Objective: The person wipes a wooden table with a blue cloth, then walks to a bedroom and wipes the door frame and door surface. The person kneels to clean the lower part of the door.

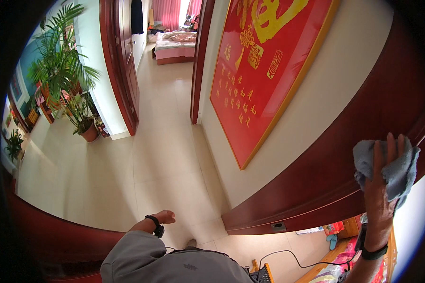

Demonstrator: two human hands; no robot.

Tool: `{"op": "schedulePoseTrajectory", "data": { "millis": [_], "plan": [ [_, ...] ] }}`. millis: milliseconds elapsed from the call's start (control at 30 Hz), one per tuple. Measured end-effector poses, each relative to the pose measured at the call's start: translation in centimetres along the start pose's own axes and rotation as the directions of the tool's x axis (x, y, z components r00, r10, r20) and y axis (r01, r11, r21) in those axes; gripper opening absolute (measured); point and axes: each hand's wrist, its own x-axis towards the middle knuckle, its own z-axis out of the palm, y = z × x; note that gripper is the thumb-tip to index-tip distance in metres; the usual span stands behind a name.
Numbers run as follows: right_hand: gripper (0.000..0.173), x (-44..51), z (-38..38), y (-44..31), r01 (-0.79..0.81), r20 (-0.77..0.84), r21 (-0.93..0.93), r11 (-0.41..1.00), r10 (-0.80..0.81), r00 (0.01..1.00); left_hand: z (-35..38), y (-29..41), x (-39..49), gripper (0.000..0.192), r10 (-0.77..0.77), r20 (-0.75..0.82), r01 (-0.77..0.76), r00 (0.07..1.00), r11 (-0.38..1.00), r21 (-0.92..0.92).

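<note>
My right hand (pixel 382 177) presses a folded grey-blue cloth (pixel 403 177) against the dark red wooden door frame (pixel 322 169) at the right, its fingers spread over the cloth. My left hand (pixel 165 217) hangs low in front of me with a dark band at the wrist, its fingers curled and touching nothing; whether they are closed fully is hard to see. A metal strike plate (pixel 278 226) is set in the frame's edge. A black cable (pixel 290 252) runs from my body to my right wrist.
A red framed picture (pixel 269 88) with gold characters hangs on the wall beside the frame. Potted palms (pixel 90 131) stand at the left. An open wooden door (pixel 127 63) leads to a room with a bed (pixel 175 53). A stool (pixel 265 274) and a second bed (pixel 334 270) are below right.
</note>
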Motion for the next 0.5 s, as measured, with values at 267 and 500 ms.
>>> {"op": "schedulePoseTrajectory", "data": {
  "millis": [267,500],
  "plan": [
    [0.07,6.5,-0.4,5.3,-0.063,-0.076,-0.155,0.986,0.052,0.996,-0.7,-1.3,1.0,0.051,0.11,-0.016,-0.105,0.994,0.973,0.203],
    [0.06,10.7,-0.8,7.7,-0.23,-0.22,-0.15,0.962,0.195,0.956,3.8,-2.1,-1.7,0.046,0.126,-0.013,-0.114,0.992,0.938,0.327]
  ]
}}
